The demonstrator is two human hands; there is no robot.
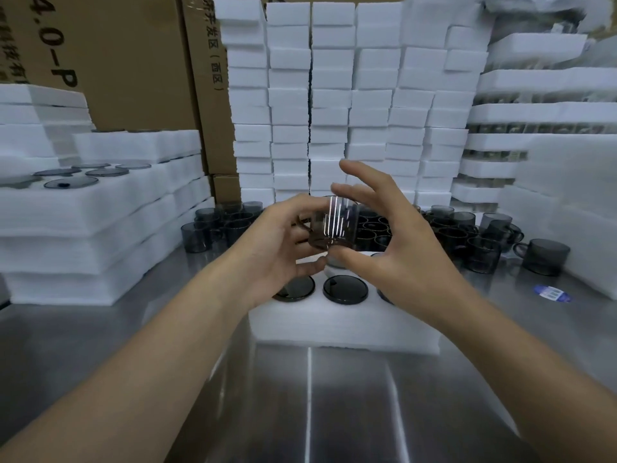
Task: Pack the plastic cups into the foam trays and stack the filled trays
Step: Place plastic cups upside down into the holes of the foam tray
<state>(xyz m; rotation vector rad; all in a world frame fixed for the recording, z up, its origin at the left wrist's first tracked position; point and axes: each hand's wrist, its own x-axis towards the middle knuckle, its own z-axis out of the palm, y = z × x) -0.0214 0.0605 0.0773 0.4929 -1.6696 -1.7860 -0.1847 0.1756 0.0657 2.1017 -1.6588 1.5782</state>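
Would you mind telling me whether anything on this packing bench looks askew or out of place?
Only small things: a blue sticker lies loose on the steel table, and the wall of foam blocks is stacked unevenly. No damage or spills.

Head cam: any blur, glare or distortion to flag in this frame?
Head view: motion blur smears the held cup, which carries bright vertical streaks; both the left hand and the right hand are slightly soft. The steel table shows streaky reflections. Wide-angle distortion bows the foam stacks and cardboard boxes towards the edges; the top right corner is smeared.
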